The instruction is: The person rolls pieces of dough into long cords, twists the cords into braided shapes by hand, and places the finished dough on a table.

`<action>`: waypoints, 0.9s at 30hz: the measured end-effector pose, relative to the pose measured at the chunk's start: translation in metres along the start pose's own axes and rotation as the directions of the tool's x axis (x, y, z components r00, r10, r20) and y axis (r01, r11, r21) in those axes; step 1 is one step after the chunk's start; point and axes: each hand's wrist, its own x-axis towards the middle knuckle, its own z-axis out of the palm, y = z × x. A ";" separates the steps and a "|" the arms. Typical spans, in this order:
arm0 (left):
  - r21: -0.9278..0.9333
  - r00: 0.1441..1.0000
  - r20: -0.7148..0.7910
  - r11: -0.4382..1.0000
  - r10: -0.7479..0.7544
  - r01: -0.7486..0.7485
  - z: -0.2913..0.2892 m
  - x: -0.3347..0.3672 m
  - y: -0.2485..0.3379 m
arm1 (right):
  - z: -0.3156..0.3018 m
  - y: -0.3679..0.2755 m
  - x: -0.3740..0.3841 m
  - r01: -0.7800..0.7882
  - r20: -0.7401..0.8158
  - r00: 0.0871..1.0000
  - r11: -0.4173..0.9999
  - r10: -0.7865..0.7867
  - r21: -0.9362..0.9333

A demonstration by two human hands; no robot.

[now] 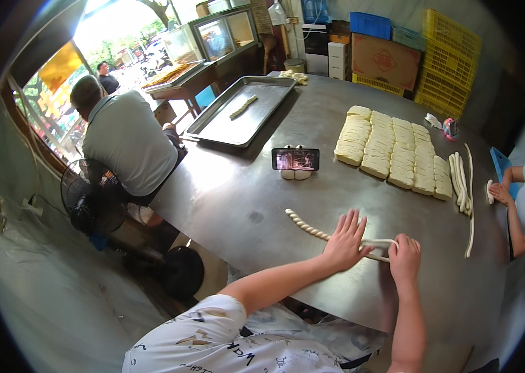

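Observation:
A dough rope (306,227) lies on the metal table (231,236) in front of me; its left part is twisted into a tight spiral. My left hand (345,244) rests flat across it, fingers stretched out and held side by side. From under that palm, two untwisted strands (377,241) run to the right, spread a little apart. At their right end my right hand (404,256) is closed on the dough, its fingers curled. Just what the right fingertips pinch is hidden.
A phone (295,160) stands propped mid-table. Rows of dough pieces (393,149) and long dough strips (459,180) lie to the right. A tray (241,118) with one twist is far left. A co-worker's hand (500,193) presses dough at right; another person (129,137) sits left, beside a fan (91,193).

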 end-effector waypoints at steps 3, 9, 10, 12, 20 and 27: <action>-0.034 0.969 0.153 0.981 0.196 -0.193 0.002 -0.009 -0.011 | 0.074 0.046 0.000 0.352 -0.249 0.892 0.925 -0.378 -0.145; -0.045 0.968 0.175 0.983 0.183 -0.177 -0.032 -0.060 0.012 | -0.014 0.050 -0.051 0.088 0.208 0.971 0.987 -0.115 0.134; -0.039 0.987 0.145 0.997 0.067 -0.062 -0.021 -0.039 0.017 | -0.032 0.008 -0.023 -0.057 0.220 0.975 0.993 0.033 0.100; -0.021 0.999 0.030 1.000 0.013 -0.012 0.003 0.005 0.010 | -0.013 0.002 0.001 -0.018 0.060 0.998 0.999 0.015 0.039; -0.058 0.934 0.242 0.965 0.264 -0.257 -0.041 -0.073 0.020 | -0.001 0.049 -0.069 0.353 0.064 0.931 0.931 -0.360 0.097; -0.033 0.951 0.288 0.994 0.110 -0.105 -0.025 -0.045 0.028 | -0.028 0.000 -0.030 -0.234 0.244 0.944 0.972 0.224 0.015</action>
